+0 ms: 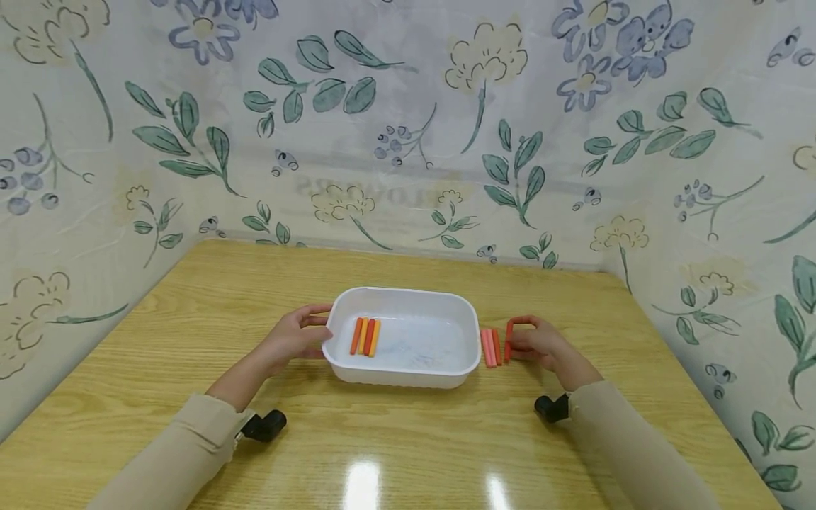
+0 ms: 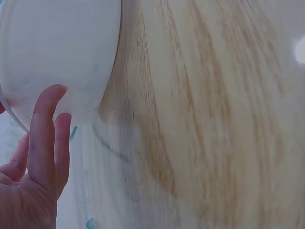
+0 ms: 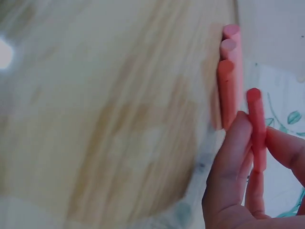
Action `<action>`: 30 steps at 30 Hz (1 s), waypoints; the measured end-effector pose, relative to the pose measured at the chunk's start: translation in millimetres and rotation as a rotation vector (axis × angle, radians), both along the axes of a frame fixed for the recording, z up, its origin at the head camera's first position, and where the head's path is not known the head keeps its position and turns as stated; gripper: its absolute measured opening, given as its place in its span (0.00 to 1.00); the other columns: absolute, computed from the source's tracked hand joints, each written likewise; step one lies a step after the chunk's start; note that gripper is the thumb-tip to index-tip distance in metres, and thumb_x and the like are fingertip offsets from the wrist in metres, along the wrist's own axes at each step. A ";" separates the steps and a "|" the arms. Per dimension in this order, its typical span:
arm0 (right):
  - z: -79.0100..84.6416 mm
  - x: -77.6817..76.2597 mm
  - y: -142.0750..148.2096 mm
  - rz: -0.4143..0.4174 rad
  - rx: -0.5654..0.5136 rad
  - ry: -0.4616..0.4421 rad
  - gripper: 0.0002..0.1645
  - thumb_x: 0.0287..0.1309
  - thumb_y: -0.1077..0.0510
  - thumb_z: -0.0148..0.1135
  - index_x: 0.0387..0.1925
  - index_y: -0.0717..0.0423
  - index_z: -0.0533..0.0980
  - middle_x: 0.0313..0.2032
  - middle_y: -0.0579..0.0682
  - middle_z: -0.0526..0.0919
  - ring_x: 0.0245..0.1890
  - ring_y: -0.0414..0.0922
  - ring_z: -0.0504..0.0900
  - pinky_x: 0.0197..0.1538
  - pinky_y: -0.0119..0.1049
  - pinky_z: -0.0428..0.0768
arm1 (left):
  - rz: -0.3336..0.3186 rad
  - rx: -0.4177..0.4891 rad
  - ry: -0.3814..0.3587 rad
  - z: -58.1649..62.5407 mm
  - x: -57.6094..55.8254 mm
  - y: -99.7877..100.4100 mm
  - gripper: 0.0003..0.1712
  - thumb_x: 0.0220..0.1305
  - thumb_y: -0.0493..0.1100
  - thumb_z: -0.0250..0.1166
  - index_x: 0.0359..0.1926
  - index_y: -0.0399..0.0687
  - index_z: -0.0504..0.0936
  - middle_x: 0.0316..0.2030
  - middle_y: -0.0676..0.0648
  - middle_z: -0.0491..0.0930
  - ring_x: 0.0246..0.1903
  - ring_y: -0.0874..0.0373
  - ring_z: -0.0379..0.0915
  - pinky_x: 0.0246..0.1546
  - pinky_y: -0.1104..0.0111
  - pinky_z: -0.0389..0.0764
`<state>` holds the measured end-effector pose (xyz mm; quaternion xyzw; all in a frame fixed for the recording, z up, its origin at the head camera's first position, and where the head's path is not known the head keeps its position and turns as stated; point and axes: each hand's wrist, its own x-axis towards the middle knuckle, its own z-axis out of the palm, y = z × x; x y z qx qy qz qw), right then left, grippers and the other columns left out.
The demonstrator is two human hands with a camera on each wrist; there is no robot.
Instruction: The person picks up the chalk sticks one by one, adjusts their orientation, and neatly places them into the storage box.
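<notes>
Between thumb and fingers, my right hand (image 1: 537,341) pinches a red chalk stick (image 3: 257,131). It is held upright just right of a short row of chalk on the table: two pink sticks (image 1: 488,347) and an orange-red stick (image 3: 227,90). My left hand (image 1: 295,338) grips the left end of a white plastic tub (image 1: 408,379), thumb at the rim and fingers along the outer wall. Inside the tub, at its left, several orange, yellow and red chalk sticks (image 1: 365,336) lie side by side.
The tub stands mid-way on a wood-grain table (image 1: 268,283), the chalk row close by its right wall. Floral cloth (image 1: 408,142) encloses the table at the back and sides. Black wrist devices (image 1: 264,426) are at both sleeve cuffs.
</notes>
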<state>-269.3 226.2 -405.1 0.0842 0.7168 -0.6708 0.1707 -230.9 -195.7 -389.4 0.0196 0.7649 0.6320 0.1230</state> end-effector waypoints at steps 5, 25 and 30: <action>8.0 -1.6 -5.6 -0.056 -0.070 -0.035 0.33 0.60 0.69 0.53 0.65 0.66 0.53 0.34 0.54 0.76 0.27 0.42 0.80 0.36 0.36 0.83 | 0.002 0.002 -0.004 0.5 0.5 -0.1 0.36 0.60 0.33 0.57 0.68 0.37 0.55 0.61 0.30 0.59 0.53 0.38 0.67 0.40 0.56 0.82; 41.0 -9.6 -32.7 -0.118 -0.072 -0.040 0.33 0.60 0.67 0.54 0.65 0.61 0.56 0.41 0.55 0.71 0.30 0.44 0.78 0.41 0.36 0.82 | 0.003 -0.004 -0.002 1.7 1.1 0.0 0.36 0.60 0.34 0.57 0.68 0.37 0.55 0.60 0.30 0.59 0.52 0.38 0.68 0.39 0.56 0.82; 50.6 -12.2 -43.2 -0.089 -0.079 -0.024 0.33 0.60 0.67 0.54 0.65 0.60 0.56 0.41 0.55 0.71 0.30 0.44 0.78 0.40 0.36 0.83 | 0.000 -0.011 -0.001 2.2 1.4 -0.1 0.36 0.60 0.34 0.57 0.68 0.37 0.55 0.60 0.29 0.59 0.52 0.38 0.68 0.40 0.55 0.81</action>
